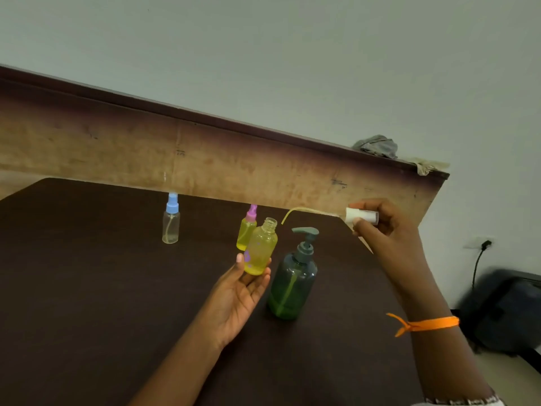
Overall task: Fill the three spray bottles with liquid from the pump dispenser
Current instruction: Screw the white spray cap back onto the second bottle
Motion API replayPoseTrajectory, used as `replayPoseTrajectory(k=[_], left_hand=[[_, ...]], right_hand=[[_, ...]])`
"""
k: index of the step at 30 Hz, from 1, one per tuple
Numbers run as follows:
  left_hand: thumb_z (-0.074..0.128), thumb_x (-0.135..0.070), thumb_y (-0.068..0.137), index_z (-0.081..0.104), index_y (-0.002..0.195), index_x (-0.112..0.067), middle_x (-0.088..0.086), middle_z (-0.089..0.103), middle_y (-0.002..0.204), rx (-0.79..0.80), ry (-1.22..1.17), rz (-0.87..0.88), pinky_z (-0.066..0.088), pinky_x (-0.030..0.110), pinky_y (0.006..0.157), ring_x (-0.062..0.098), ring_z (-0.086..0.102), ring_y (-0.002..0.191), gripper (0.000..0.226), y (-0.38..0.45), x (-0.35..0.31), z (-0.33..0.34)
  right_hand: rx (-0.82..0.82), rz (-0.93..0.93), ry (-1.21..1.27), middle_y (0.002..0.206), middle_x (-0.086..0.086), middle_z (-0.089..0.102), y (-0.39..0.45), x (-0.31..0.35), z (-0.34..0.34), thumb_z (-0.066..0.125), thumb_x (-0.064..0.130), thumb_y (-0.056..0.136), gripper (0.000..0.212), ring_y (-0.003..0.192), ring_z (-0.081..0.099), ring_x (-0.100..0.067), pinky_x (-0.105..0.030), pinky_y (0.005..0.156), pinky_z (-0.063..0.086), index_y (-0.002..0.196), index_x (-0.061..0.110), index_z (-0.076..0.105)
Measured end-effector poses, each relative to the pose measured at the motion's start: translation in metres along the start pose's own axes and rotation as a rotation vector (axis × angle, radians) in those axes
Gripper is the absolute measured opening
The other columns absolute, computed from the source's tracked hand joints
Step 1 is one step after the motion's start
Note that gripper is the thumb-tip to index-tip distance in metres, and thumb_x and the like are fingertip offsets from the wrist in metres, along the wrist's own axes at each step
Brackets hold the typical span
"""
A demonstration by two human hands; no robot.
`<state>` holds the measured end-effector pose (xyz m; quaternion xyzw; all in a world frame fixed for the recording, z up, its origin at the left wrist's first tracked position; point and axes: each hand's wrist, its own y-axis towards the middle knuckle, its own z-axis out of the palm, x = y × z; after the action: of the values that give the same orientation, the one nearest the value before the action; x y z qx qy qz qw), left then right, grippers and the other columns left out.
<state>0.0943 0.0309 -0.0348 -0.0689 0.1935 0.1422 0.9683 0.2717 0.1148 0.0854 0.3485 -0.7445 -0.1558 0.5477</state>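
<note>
Behind your table runs a wooden board with rags on top; a dark bag sits on the floor at right. The pump dispenser, part full of green liquid, stands just right of the open yellow bottle your left hand grips. The pink-capped bottle stands behind; the blue-capped bottle, near empty, stands well left. Your right hand pinches the white sprayer.

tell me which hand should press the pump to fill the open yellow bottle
Right, I'd say. The left hand holds the open yellow bottle; the right hand, beside the green pump dispenser, only pinches the white spray cap.
</note>
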Motion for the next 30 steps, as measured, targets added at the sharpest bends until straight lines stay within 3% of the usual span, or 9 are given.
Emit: replayPoseTrajectory(k=[5, 11, 16, 18, 24, 30], left_hand=[[0.047, -0.021, 0.091, 0.06, 0.107, -0.002, 0.019, 0.069, 0.094, -0.01, -0.037, 0.0, 0.058, 0.025, 0.061, 0.019, 0.071, 0.071, 0.028, -0.003, -0.004, 0.003], [0.049, -0.021, 0.09, 0.06, 0.105, -0.002, 0.02, 0.068, 0.097, -0.014, -0.053, -0.006, 0.058, 0.026, 0.059, 0.02, 0.071, 0.071, 0.027, -0.004, -0.004, 0.003], [0.046, -0.017, 0.094, 0.061, 0.103, -0.002, 0.021, 0.069, 0.095, -0.023, -0.062, -0.005, 0.058, 0.026, 0.059, 0.021, 0.071, 0.071, 0.023, -0.004, -0.003, 0.002], [0.046, -0.018, 0.094, 0.06, 0.104, -0.002, 0.021, 0.069, 0.095, -0.021, -0.056, -0.006, 0.058, 0.026, 0.059, 0.021, 0.071, 0.071, 0.023, -0.004, -0.003, 0.003], [0.049, -0.017, 0.091, 0.061, 0.102, -0.003, 0.02, 0.07, 0.095, -0.013, -0.034, -0.018, 0.058, 0.027, 0.06, 0.022, 0.07, 0.073, 0.022, -0.005, -0.003, 0.004], [0.055, -0.019, 0.08, 0.062, 0.101, -0.003, 0.017, 0.071, 0.095, 0.023, 0.005, -0.022, 0.059, 0.027, 0.063, 0.021, 0.071, 0.076, 0.027, -0.007, -0.002, 0.006]], right_hand=[[0.062, -0.124, -0.064, 0.087, 0.015, 0.065, 0.01, 0.015, 0.009, 0.062, -0.002, 0.083, 0.029, 0.081, 0.061, -0.008, -0.022, 0.071, 0.051, 0.089, 0.027, 0.064], [0.047, -0.129, -0.05, 0.088, 0.022, 0.065, 0.013, 0.015, 0.015, 0.061, 0.001, 0.084, 0.034, 0.083, 0.061, -0.007, -0.024, 0.073, 0.053, 0.089, 0.034, 0.062], [0.034, -0.113, -0.007, 0.093, 0.01, 0.066, 0.015, 0.014, 0.014, 0.059, -0.002, 0.084, 0.033, 0.086, 0.062, -0.011, -0.026, 0.075, 0.053, 0.09, 0.03, 0.063], [0.058, -0.099, -0.002, 0.089, 0.013, 0.066, 0.015, 0.013, 0.013, 0.06, -0.003, 0.084, 0.032, 0.084, 0.061, -0.011, -0.023, 0.074, 0.052, 0.089, 0.029, 0.063], [0.24, -0.11, -0.12, 0.084, 0.009, 0.064, 0.022, 0.013, 0.013, 0.062, -0.003, 0.082, 0.024, 0.076, 0.057, -0.002, -0.024, 0.069, 0.048, 0.088, 0.02, 0.065], [0.484, -0.19, -0.355, 0.088, 0.01, 0.065, 0.042, 0.021, 0.03, 0.072, 0.007, 0.079, 0.026, 0.08, 0.06, -0.007, -0.028, 0.071, 0.05, 0.087, 0.031, 0.064]])
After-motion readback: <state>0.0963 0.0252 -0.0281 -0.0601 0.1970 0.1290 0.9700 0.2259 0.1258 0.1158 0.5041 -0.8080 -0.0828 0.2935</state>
